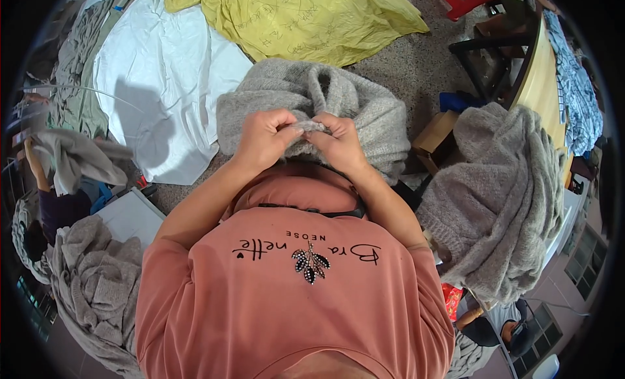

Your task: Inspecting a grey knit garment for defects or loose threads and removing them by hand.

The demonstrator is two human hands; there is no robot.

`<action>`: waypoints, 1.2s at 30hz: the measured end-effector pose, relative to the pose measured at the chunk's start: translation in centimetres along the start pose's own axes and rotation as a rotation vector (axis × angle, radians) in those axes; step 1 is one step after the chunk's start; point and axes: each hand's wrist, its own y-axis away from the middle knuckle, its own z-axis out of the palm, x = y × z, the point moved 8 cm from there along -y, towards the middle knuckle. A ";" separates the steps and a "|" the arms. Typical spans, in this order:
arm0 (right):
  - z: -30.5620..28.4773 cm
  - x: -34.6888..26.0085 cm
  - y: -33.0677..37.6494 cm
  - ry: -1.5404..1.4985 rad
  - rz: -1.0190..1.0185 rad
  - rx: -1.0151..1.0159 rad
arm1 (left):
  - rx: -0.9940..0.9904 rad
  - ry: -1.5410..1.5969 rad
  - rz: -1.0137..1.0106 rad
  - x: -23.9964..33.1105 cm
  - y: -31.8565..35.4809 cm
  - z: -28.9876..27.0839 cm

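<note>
A fuzzy grey knit garment (371, 112) lies bunched in front of me, over my lap. My left hand (267, 135) pinches a strip of its edge between thumb and fingers. Close beside it, my right hand (335, 141) grips the same edge, so a short stretch of knit runs between the two hands. The fingertips of both are partly hidden by the fabric and by each other. Behind the hands, a fold of the garment stands up in a narrow loop.
Beyond the garment, a white sheet (169, 66) and a yellow sheet (306, 21) cover the speckled floor. More grey knitwear is heaped at my right (488, 196) and left (94, 281). A wooden tabletop (537, 73) stands far right, near a cardboard box (435, 139). At far left, another person handles grey cloth (81, 157).
</note>
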 end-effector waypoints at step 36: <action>-0.6 -0.5 0.3 0.202 0.024 0.043 | -0.111 0.821 -0.257 -2.1 1.2 1.2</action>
